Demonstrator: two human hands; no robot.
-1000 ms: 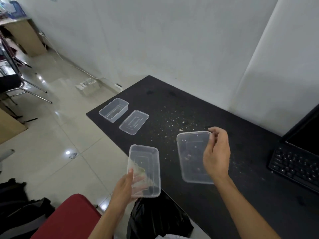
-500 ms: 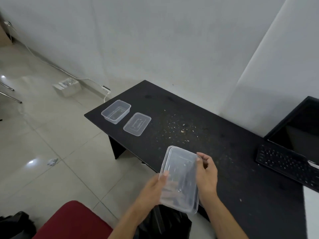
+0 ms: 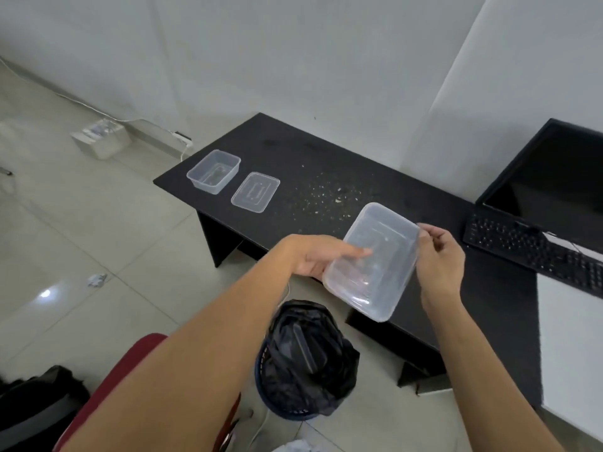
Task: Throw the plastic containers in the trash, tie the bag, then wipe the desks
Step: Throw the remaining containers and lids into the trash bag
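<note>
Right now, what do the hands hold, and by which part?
A clear plastic container: left hand at its left long side, right hand at its right rim.

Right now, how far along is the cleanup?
One clear piece already lies in the bin bag. Both hands, left and right, hold a container above the desk edge. Left: tub, lid, untied bag, crumbs on the desk.

Both bare forearms reach forward from the bottom of the view. The left hand (image 3: 313, 259) lies palm up, fingers stretched flat under the clear container (image 3: 375, 261). The right hand (image 3: 439, 256) closes a pinch grip on its far right rim (thumb and fingertips bent), wrist cocked.
</note>
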